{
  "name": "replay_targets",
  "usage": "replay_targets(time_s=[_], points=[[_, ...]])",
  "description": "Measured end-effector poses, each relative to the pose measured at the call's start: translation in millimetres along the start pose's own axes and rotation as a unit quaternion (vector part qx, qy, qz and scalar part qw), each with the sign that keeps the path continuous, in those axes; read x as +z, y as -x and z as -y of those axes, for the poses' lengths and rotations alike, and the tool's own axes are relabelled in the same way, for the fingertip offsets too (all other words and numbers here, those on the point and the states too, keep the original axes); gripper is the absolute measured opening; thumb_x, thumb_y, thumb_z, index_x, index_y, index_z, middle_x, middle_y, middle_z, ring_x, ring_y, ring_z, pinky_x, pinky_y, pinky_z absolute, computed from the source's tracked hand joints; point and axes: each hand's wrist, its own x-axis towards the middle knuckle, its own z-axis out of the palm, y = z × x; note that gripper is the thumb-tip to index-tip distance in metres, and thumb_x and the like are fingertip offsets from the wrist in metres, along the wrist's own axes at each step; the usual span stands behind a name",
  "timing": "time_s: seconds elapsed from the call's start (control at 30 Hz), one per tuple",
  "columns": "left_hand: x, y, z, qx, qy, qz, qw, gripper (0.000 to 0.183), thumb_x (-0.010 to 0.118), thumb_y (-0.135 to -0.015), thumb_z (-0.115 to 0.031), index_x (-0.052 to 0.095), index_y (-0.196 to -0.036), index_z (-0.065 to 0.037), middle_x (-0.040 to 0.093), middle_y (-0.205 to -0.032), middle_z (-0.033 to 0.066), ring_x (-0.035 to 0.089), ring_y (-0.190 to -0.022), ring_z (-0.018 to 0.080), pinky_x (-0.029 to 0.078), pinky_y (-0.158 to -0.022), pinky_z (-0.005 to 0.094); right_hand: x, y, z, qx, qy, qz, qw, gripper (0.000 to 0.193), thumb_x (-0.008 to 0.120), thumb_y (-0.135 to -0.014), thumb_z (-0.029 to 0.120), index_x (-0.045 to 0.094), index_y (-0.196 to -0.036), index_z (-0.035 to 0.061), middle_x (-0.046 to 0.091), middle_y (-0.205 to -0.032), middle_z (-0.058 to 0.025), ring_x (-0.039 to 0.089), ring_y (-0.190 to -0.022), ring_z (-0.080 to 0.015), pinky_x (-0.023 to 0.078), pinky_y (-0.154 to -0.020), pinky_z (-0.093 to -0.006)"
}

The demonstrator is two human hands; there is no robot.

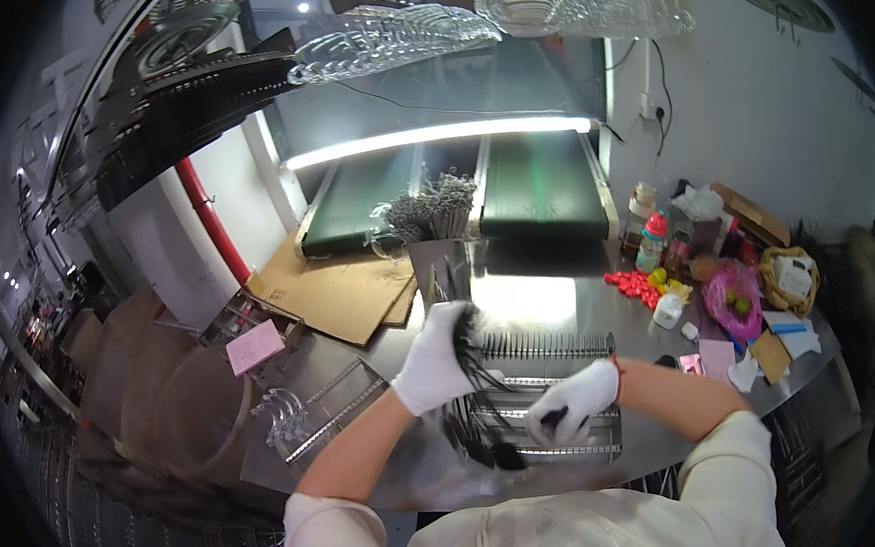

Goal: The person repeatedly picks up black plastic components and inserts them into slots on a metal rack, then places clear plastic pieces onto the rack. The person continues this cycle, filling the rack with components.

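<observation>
My left hand (437,364), in a white glove, is closed around a bunch of thin black strips (469,348) that droop from its fingers. More black strips (468,431) hang or lie below it, over the near part of the table. To its right, my right hand (582,398), also gloved in white, is curled above a metal rack (599,451) with slotted bars. Something dark shows at its fingertips, too small to name. Along the rack's far side runs a row of thin upright pins (543,345), beyond both hands.
Flat cardboard (341,293) lies at left, near a metal frame (334,408) with clear plastic hooks. Two green conveyor belts (543,185) stand behind, with bundled metal hooks (436,208) between them. Red pieces (637,286), bottles and a pink bag (733,297) crowd the right. Clear hangers (402,41) hang overhead.
</observation>
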Motion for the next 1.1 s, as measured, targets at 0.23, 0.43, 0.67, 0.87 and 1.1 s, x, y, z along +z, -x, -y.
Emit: replay_targets(time_s=[0.23, 0.43, 0.67, 0.87, 1.1], points=[[-11, 31, 2, -0.074, 0.631, -0.06, 0.77, 0.08, 0.075, -0.086, -0.011, 0.033, -0.154, -0.011, 0.057, -0.125, 0.0144, 0.061, -0.117, 0.0293, 0.056, -0.101, 0.0428, 4, -56, -53, -0.203, -0.156, -0.58, 0.773, 0.037, 0.069, -0.095, 0.01, 0.063, -0.131, 0.0032, 0.068, -0.1, -0.002, 0.065, -0.089, -0.0077, 0.056, -0.078, -0.0236], [35, 42, -19, -0.156, 0.682, -0.088, 0.709, 0.074, 0.071, -0.094, -0.025, 0.035, -0.156, -0.01, 0.062, -0.127, 0.0188, 0.063, -0.116, 0.0342, 0.055, -0.101, 0.051, -40, -81, -51, -0.133, 0.088, -0.624, 0.765, 0.072, 0.084, -0.079, 0.032, 0.056, -0.138, 0.0037, 0.065, -0.13, -0.0212, 0.064, -0.122, -0.0293, 0.051, -0.104, -0.0375], [17, 24, -4, -0.286, 0.675, -0.059, 0.677, 0.041, 0.061, -0.103, -0.02, 0.055, -0.143, -0.015, 0.062, -0.119, 0.0194, 0.064, -0.102, 0.029, 0.06, -0.083, 0.0381, -36, -105, -104, -0.129, 0.344, -0.702, 0.61, 0.047, 0.069, -0.075, 0.002, 0.06, -0.121, 0.0085, 0.058, -0.101, -0.0151, 0.063, -0.092, -0.0361, 0.055, -0.078, -0.0419], [42, 25, -10, -0.184, 0.582, -0.112, 0.784, 0.063, 0.07, -0.097, -0.013, 0.042, -0.153, -0.018, 0.062, -0.121, 0.0102, 0.06, -0.11, 0.0226, 0.053, -0.098, 0.0414, -23, -108, -104, -0.253, -0.275, -0.453, 0.81, 0.054, 0.078, -0.087, 0.016, 0.059, -0.136, 0.0054, 0.066, -0.117, -0.0109, 0.065, -0.095, -0.0196, 0.057, -0.081, -0.0349], [37, 7, 5, -0.251, 0.63, 0.007, 0.735, 0.065, 0.071, -0.095, -0.007, 0.04, -0.151, -0.015, 0.061, -0.115, 0.0127, 0.06, -0.104, 0.0241, 0.056, -0.09, 0.0376, -11, -100, -111, -0.091, 0.258, -0.698, 0.662, 0.038, 0.076, -0.082, 0.01, 0.064, -0.118, 0.0052, 0.064, -0.1, -0.0093, 0.067, -0.09, -0.0225, 0.057, -0.066, -0.0323]])
